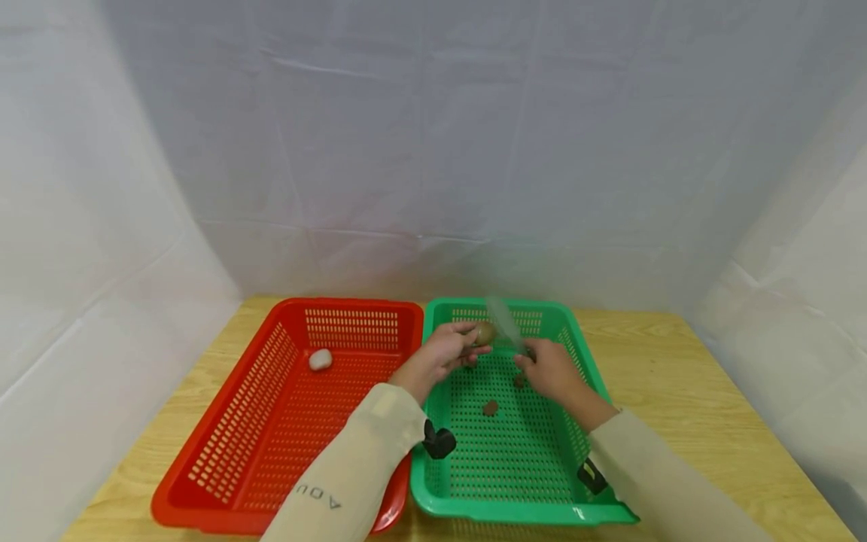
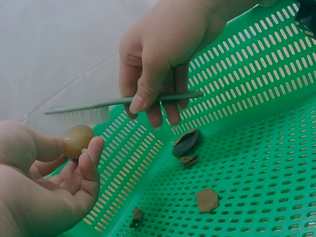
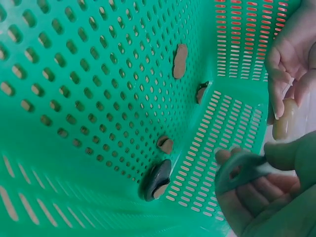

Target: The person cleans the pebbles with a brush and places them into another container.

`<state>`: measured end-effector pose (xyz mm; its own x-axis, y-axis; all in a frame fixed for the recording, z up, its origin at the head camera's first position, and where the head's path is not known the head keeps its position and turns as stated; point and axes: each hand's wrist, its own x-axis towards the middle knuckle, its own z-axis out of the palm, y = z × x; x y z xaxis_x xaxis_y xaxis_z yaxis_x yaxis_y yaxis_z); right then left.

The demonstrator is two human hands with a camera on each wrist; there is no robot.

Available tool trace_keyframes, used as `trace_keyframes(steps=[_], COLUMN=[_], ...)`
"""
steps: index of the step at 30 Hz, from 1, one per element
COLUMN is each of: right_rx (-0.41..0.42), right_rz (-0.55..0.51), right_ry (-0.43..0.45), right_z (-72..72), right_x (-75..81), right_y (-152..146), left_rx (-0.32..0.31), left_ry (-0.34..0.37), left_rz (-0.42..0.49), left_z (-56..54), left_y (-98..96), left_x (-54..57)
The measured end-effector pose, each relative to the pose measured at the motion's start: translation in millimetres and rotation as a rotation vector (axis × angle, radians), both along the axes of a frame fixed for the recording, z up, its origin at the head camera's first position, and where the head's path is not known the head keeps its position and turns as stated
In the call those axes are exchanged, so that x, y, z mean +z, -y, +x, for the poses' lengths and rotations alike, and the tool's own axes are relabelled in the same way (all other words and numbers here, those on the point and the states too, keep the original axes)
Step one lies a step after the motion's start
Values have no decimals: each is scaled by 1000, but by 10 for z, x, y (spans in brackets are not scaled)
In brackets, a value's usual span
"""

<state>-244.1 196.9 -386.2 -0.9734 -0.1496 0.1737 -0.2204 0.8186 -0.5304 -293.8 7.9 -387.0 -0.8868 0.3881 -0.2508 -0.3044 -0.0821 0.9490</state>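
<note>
My left hand (image 1: 443, 350) pinches a smooth, rounded yellow-brown pebble (image 2: 79, 140) between thumb and fingers, over the far part of the green basket (image 1: 521, 513). Just right of it, my right hand (image 1: 554, 367) grips a brush (image 2: 89, 105) by its green handle, thumb on top. The pale bristles face down close above the pebble in the left wrist view, and the brush head is blurred in the head view. Below the hands, a dark stone (image 2: 187, 143) with brown crust on it lies against the basket wall. A flat brown flake (image 2: 207, 200) lies on the basket floor.
A red basket (image 1: 223, 519) stands directly left of the green one, with a whitish pebble (image 1: 320, 359) inside. More small brown crumbs (image 3: 165, 144) lie near the dark stone. Both baskets have raised slotted walls and sit on a wooden table (image 1: 650, 361), with white sheeting (image 1: 420, 150) behind.
</note>
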Motion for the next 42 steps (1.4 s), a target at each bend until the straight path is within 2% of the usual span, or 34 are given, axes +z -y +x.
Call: trace_keyframes(steps=[3, 7, 15, 18, 25, 30, 36, 42], right_rx=[-58, -70, 100, 130, 200, 170, 52, -38], right_rz=[12, 20, -57, -100, -75, -66, -39, -48], right_ry=[11, 12, -17, 8, 36, 21, 11, -2], right_z=[6, 0, -18, -6, 16, 12, 0, -14], right_x=[10, 23, -17, -25, -7, -6, 4, -6], right_y=[0, 1, 42, 52, 46, 38, 30, 12], left_rx=[3, 9, 0, -9, -4, -24, -27, -6], left_ry=[6, 13, 6, -9, -12, -20, -28, 11], left_rz=[4, 3, -1, 5, 22, 20, -3, 0], left_z=[4, 1, -6, -3, -3, -1, 2, -1], left_y=[-4, -4, -6, -9, -14, -2, 8, 1], left_x=[1, 4, -7, -17, -21, -13, -8, 10])
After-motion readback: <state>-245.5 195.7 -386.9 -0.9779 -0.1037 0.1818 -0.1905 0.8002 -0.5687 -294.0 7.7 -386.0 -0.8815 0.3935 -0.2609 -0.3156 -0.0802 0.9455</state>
